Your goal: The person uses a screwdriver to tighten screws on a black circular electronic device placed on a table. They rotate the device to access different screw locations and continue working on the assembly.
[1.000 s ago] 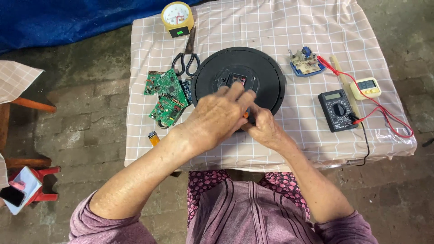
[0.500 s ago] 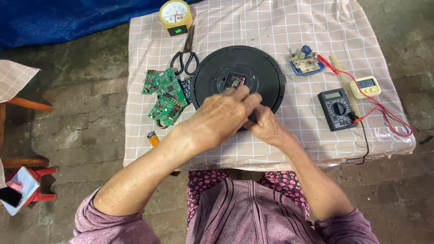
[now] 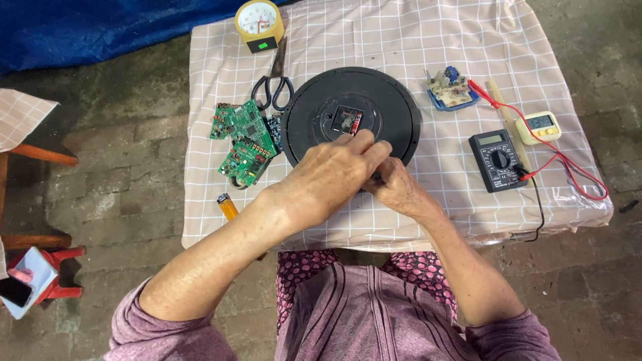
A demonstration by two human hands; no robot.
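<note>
A round black wall clock (image 3: pixel 394 107) lies face down on the checked tablecloth (image 3: pixel 414 33). Its small square movement (image 3: pixel 348 120) shows at the centre. My left hand (image 3: pixel 328 177) lies over the clock's near half, fingers bunched together and pointing at the movement. My right hand (image 3: pixel 401 190) sits at the clock's near rim, mostly hidden under the left hand. Whatever the fingers of either hand pinch is covered.
Left of the clock lie green circuit boards (image 3: pixel 244 140), scissors (image 3: pixel 273 83) and an orange lighter (image 3: pixel 227 206). A yellow alarm clock (image 3: pixel 257 20) stands at the far edge. On the right are a black multimeter (image 3: pixel 496 159) with red leads (image 3: pixel 568 164), a white timer (image 3: pixel 542 126) and a small blue-based board (image 3: pixel 451 88).
My left hand's fingers have crept a little closer to the movement. Both hands otherwise stay in the same place over the clock.
</note>
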